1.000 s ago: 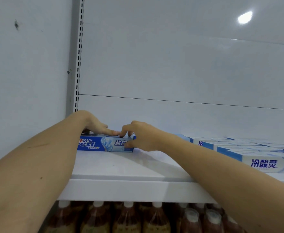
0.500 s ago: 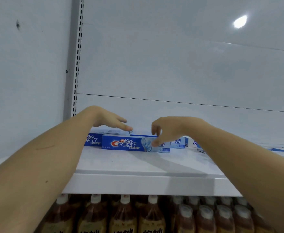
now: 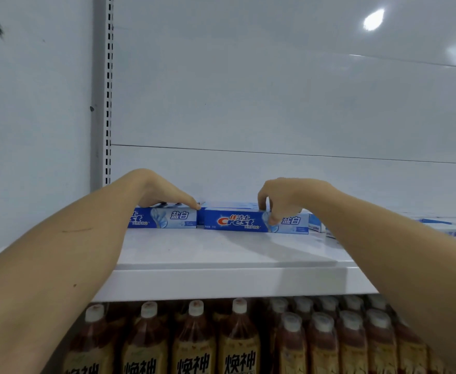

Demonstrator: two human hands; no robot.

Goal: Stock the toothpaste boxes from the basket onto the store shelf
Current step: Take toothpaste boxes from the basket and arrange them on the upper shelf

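**Squaring up the Crest boxes at the back of the shelf**

I read this step as lining two toothpaste boxes end to end along the white shelf (image 3: 221,282). To do it well, I want the right-hand box (image 3: 237,222) nudged leftward until its end meets the left-hand box (image 3: 167,218), with both front faces flush and the lettering facing out. I would use small sideways pushes so nothing tips or skews, and keep the row parallel to the shelf edge.

My left hand (image 3: 162,193) lies flat on top of the left-hand box, fingers nearly straight, pressing down to steady it and gripping nothing. My right hand (image 3: 278,195) has its fingers curled down over the top front edge of the right-hand box, fingertips on its face, pinching it. The two boxes sit just beside each other, and I cannot tell whether their ends touch.

More toothpaste boxes (image 3: 448,230) lie further right on the same shelf. The basket is not in view. Brown drink bottles (image 3: 237,344) fill the level below.
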